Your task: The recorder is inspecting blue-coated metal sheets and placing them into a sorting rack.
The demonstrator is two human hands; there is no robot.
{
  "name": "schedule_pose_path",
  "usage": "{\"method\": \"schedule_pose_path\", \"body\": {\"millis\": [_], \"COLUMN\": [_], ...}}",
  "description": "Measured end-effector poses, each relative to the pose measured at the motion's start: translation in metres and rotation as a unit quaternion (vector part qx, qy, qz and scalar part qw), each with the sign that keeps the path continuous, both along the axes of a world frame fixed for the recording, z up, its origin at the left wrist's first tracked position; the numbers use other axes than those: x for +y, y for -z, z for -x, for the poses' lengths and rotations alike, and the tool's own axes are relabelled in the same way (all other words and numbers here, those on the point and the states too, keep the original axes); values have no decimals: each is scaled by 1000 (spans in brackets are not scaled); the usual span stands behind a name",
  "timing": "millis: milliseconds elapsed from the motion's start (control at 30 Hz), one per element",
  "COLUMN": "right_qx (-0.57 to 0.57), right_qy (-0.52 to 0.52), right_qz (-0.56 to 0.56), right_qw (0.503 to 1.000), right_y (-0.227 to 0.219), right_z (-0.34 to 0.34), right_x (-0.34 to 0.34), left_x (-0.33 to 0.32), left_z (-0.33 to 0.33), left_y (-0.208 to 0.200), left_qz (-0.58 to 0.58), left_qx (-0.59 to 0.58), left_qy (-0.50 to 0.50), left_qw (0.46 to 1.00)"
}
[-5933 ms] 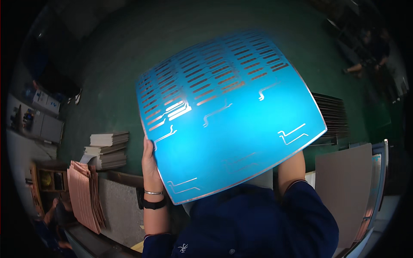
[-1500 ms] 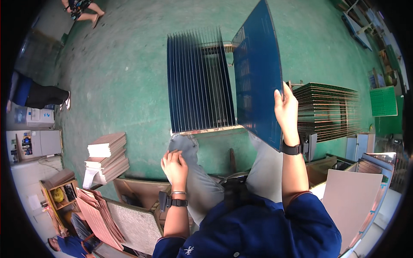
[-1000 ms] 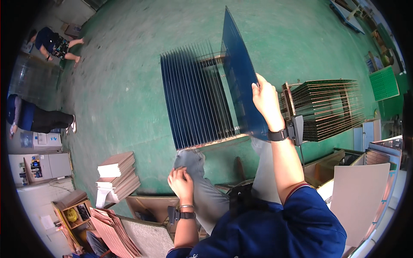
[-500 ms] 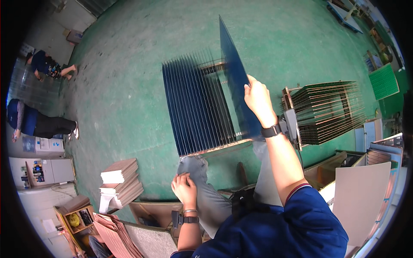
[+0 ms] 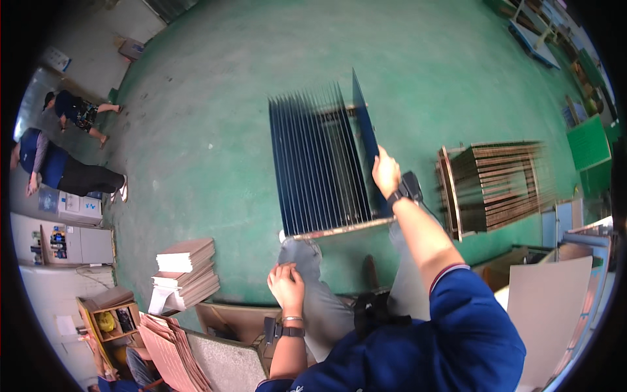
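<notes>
My right hand (image 5: 386, 171) grips a thin dark blue panel (image 5: 364, 117) by its near right edge. That panel stands nearly upright at the right end of a rack (image 5: 346, 229), a little apart from the row of similar panels (image 5: 310, 166) set side by side in it. Whether its lower edge touches the rack is hidden. By my left knee, my left hand (image 5: 285, 287) lies with its fingers curled in and nothing visible in them.
To the right stands a second rack (image 5: 506, 189) of brownish boards. Stacked pale boards (image 5: 186, 274) sit on the left, and pinkish sheets (image 5: 173, 349) lean near me. A grey board (image 5: 545, 313) rises at right. Two people (image 5: 72, 163) are at the far left.
My right hand has brought the blue panel down and nearer the row in the rack. My left hand stays by the knee. The whole view has shifted slightly.
</notes>
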State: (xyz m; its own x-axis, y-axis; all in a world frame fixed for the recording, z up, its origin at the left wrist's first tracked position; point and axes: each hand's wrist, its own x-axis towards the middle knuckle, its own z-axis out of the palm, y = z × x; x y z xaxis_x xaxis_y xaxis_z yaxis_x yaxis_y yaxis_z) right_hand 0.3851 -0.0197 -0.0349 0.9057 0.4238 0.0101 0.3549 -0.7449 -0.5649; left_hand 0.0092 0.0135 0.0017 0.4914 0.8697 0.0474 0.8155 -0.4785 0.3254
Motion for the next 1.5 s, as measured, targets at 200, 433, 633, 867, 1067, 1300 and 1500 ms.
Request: {"method": "schedule_pose_path", "body": {"millis": [200,433,633,867,1067,1300,1500], "right_qx": [-4,-6,-37,-116,9,32,24], "right_qy": [7,7,-6,-154,-87,-77,-91], "right_qz": [-2,30,-1,-224,63,155,156], "right_qw": [1000,1000,999,955,994,984,983], "right_y": [6,42,71,-1,33,31,39], "right_z": [-9,-6,-21,27,39,39,24], "right_x": [1,6,-9,10,10,22,13], "left_x": [3,2,1,1,3,3,5], "left_z": [-6,-4,-6,0,-1,2,4], "left_y": [3,2,11,0,5,7,9], "left_qz": [14,8,1,4,6,9,-3], "left_qx": [-9,-2,-34,-11,-15,-15,-34], "left_qy": [-4,1,2,-17,-16,-37,-35], "left_qw": [1000,1000,999,1000,1000,999,999]}}
